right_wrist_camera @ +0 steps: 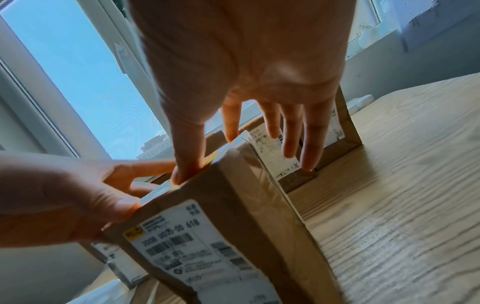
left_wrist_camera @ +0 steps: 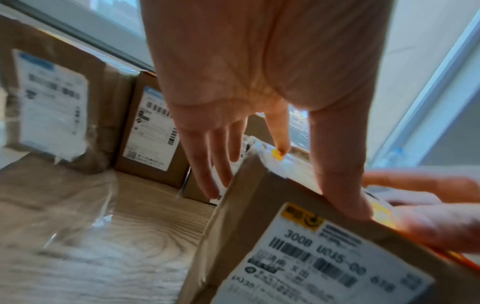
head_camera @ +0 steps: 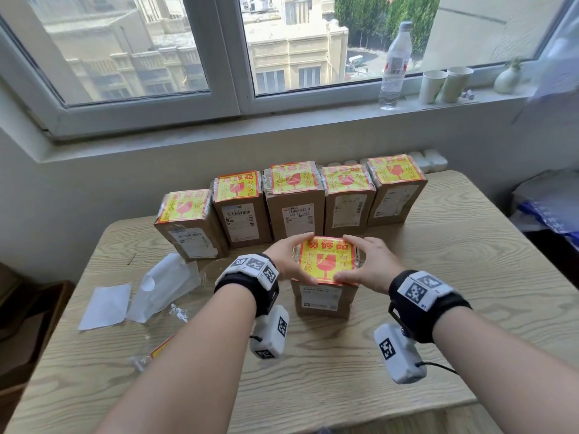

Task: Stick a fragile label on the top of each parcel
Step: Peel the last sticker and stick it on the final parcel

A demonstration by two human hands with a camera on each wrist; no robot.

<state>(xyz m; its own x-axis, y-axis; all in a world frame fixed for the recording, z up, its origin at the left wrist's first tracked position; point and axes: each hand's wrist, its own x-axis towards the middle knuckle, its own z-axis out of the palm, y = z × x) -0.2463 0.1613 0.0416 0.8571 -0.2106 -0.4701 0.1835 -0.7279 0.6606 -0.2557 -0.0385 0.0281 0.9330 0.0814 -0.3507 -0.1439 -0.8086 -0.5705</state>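
indoors, wooden table (head_camera: 407, 324) below window (head_camera: 156, 42)

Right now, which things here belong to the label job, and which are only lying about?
Job: front parcel, its fragile label, five labelled parcels, left hand, right hand.
Lying about: backing papers, water bottle, two paper cups.

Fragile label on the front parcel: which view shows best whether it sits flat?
The head view: the whole fragile label faces the camera on the front parcel, both hands at its edges. The left wrist view catches only a yellow corner, the right wrist view only an edge strip.
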